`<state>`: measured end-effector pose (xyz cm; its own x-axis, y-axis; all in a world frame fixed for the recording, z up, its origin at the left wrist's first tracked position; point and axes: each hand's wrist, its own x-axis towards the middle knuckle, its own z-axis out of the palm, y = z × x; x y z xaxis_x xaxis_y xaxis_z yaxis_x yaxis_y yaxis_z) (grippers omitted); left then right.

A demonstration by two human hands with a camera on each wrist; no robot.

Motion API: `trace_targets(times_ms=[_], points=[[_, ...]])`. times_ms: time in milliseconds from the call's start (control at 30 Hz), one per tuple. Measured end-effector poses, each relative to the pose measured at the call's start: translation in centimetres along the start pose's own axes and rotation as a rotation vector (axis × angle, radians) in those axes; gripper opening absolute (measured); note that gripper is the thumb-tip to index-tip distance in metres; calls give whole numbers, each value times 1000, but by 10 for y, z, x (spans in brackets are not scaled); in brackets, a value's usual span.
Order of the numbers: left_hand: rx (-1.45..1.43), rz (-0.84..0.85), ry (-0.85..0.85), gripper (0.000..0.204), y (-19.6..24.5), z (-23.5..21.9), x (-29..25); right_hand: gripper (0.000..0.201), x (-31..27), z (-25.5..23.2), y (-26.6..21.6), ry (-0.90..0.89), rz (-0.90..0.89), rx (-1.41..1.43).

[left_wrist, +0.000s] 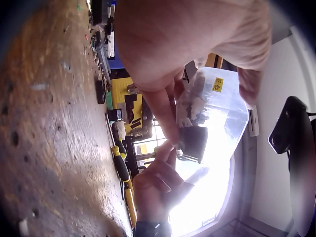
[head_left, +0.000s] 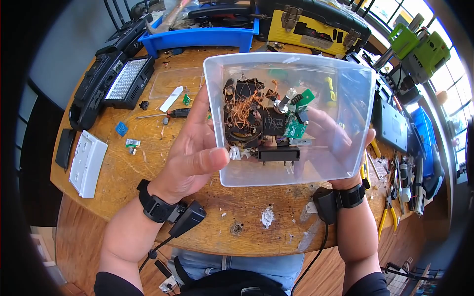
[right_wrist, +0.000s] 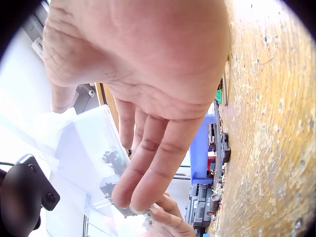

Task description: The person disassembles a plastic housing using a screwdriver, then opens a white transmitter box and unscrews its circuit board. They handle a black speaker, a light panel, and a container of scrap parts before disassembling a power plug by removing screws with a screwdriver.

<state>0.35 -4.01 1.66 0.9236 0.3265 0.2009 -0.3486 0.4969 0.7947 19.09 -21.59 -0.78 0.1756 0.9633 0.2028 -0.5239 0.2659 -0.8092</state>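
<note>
A clear plastic container [head_left: 345,93] is held up over the workbench, tilted so its inside faces the head camera. My left hand [head_left: 192,160] grips its left side, thumb at the front edge and fingers underneath. On the right side my right hand [right_wrist: 143,84] holds it, with its fingers spread under the base and showing through the plastic. Inside lie a tangle of copper wire [head_left: 245,109], a green circuit board [head_left: 295,128], a black rectangular part [head_left: 279,154] and other dark scraps. In the left wrist view, a yellow label [left_wrist: 217,85] shows on the container.
A blue tray [head_left: 202,39] of tools and a yellow-and-black toolbox [head_left: 306,37] stand at the back. An LED light panel [head_left: 127,81], a white casing [head_left: 88,165] and a screwdriver [head_left: 177,113] lie left. Yellow-handled pliers [head_left: 387,212] and other tools line the right edge.
</note>
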Motion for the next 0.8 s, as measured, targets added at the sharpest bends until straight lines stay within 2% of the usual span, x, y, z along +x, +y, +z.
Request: trace_targets(times_ms=[67, 133, 433, 800], points=[[24, -53, 16, 109, 4, 7, -1, 113, -1, -1, -1, 23, 7, -31], [86, 21, 136, 116, 2, 17, 1, 113, -1, -2, -1, 5, 2, -51], [48, -55, 123, 106, 7, 15, -1, 111, 1, -3, 1, -61, -33, 19], [30, -37, 142, 91, 7, 17, -1, 111, 0, -1, 0, -38, -34, -17]])
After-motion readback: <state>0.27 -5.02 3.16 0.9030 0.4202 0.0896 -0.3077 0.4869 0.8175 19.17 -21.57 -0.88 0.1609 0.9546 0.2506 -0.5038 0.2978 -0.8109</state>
